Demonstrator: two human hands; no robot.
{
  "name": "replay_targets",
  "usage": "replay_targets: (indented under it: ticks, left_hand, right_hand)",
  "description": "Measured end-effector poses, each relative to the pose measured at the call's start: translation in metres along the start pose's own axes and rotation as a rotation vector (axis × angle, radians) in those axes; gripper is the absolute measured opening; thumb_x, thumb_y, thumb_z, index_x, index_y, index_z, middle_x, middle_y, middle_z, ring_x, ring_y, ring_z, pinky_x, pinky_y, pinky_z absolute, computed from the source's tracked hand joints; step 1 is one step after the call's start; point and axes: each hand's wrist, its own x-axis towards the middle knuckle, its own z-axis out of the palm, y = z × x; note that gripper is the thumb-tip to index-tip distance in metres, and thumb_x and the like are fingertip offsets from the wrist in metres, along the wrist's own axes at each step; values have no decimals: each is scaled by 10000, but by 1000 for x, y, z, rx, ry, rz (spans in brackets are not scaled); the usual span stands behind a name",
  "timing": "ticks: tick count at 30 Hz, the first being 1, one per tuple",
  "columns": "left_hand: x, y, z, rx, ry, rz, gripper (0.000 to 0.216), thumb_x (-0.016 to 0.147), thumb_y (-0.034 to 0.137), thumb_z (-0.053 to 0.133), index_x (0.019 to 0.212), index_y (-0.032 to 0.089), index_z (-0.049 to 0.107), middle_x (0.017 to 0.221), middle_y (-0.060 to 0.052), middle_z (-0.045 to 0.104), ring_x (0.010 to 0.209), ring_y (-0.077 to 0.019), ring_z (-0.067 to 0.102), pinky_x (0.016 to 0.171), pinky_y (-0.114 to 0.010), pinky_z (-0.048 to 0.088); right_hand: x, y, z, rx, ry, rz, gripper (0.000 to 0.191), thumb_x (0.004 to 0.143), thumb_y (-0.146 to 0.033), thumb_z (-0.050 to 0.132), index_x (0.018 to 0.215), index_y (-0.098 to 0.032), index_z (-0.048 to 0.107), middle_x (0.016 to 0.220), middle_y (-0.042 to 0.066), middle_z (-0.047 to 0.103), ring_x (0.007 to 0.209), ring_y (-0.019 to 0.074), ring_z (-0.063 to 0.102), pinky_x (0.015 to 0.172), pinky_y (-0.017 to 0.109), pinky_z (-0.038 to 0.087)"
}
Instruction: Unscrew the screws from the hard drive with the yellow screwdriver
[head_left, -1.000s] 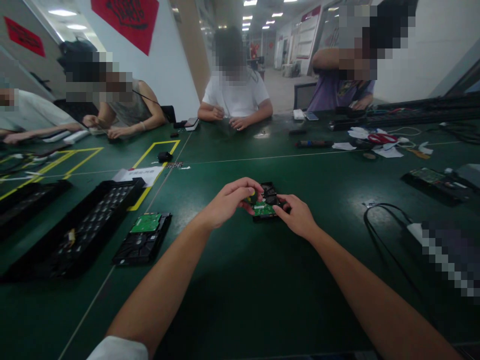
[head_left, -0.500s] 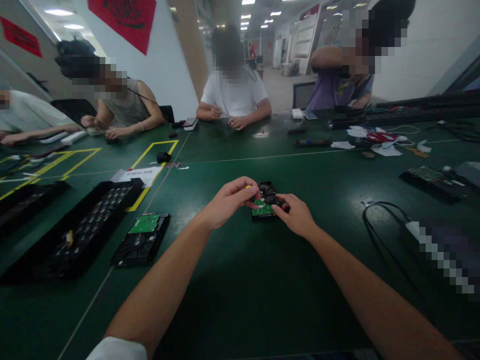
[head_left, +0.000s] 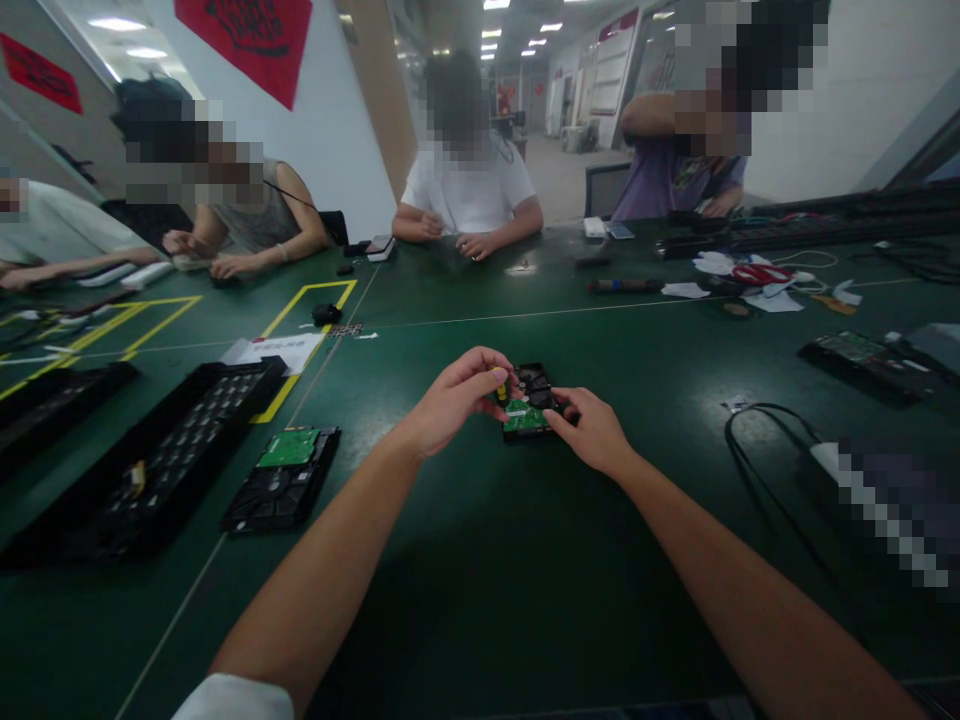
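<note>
Leftmost, a large black tray [head_left: 221,445] stands near the left drive [head_left: 289,475], which carries a green board and is touched by neither hand. The left hand [head_left: 450,405] has its fingers closed around a yellow-handled tool [head_left: 502,388], probably a screwdriver, at the left side of the middle drive [head_left: 527,420]. That drive lies flat on the table [head_left: 480,560], between the hands. The right hand [head_left: 596,430] grips its right edge, the thumb near the board. With the board still on it, work on this drive looks part-way at most; whether any screw is out cannot be told. The left drive's board is likewise in place.

The tray and left drive bound movement leftward. Table surface stretches from the middle drive to the near edge, seemingly along the bottom of the view, and back to the far side, where co-workers [head_left: 465,195] sit. Rightward, a black cable [head_left: 784,409] loops well apart from the right hand.
</note>
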Motion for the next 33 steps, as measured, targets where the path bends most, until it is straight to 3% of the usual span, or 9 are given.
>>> replay_targets:
  ticks: [10, 18, 23, 28, 33]
  left_hand:
    - [2, 5, -7, 123, 74, 30, 234, 927, 368, 621, 1006, 178, 733, 1070, -97, 660, 1003, -222, 607, 660, -269, 537]
    - [3, 0, -3, -32, 76, 56, 193, 948, 328, 554, 988, 173, 662, 964, -87, 675, 949, -228, 635, 719, -342, 586]
    - [3, -2, -3, 55, 53, 55, 235, 965, 406, 628, 964, 176, 676, 970, -71, 661, 958, -205, 615, 736, -302, 558]
    - [3, -4, -8, 162, 80, 68, 340, 947, 471, 682, 1162, 217, 752, 1082, -72, 659, 980, -188, 596, 739, -269, 529]
    - [3, -4, -10, 148, 87, 54, 418, 950, 468, 684, 1273, 204, 698, 1069, -83, 677, 975, -195, 620, 711, -270, 529]
  right_hand:
    - [-1, 0, -1, 21, -15, 16, 488, 989, -477, 621, 1400, -213, 634, 1253, 113, 647, 910, 197, 654, 819, 375, 537]
    - [1, 0, 0, -19, 7, -2, 478, 982, -461, 632, 1381, -198, 645, 1195, 104, 668, 885, 194, 650, 809, 366, 526]
    - [-1, -3, -1, -12, -2, 25, 496, 990, -464, 619, 1408, -198, 628, 1216, 108, 660, 897, 197, 652, 788, 360, 530]
    - [-1, -4, -2, -9, -8, 11, 476, 991, -451, 622, 1396, -200, 633, 1221, 104, 660, 887, 192, 652, 800, 367, 533]
    - [-1, -1, 0, 11, -10, 11, 467, 999, -455, 610, 1395, -207, 629, 1251, 101, 650, 889, 181, 653, 800, 363, 535]
